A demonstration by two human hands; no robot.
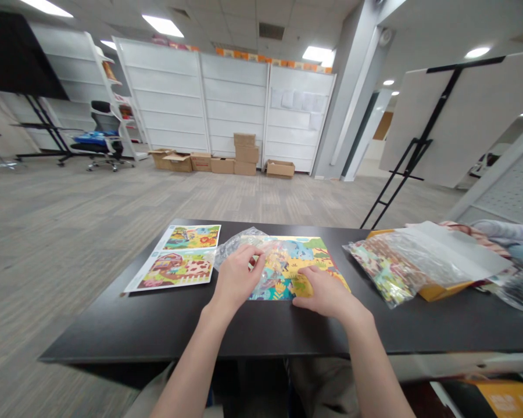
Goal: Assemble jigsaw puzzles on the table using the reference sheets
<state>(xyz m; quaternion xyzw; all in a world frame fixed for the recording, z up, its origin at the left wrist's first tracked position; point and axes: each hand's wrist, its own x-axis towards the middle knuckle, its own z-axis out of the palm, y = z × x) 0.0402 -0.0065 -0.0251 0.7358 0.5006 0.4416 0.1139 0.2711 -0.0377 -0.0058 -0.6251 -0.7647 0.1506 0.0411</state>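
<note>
A colourful animal picture board (307, 249), perhaps a puzzle, lies on the black table in front of me. A crinkled clear plastic bag (248, 234) spreads over its left side and beyond its back left corner. My left hand (239, 276) is above the board's left part, thumb and fingers curled together in a pinch on the plastic; the exact grip is partly hidden. My right hand (325, 292) rests on the board's front right part, thumb and fingers apart. A printed sheet (181, 261) with a farm scene and a lion scene lies to the left.
On the right, a plastic bag of colourful pieces (381, 270) leans over an open yellow box (444, 290). Rolled fabrics (497, 229) lie behind it. The black table (165, 325) ends just before my body. Beyond stand cardboard boxes (245, 154) and an easel board (462, 116).
</note>
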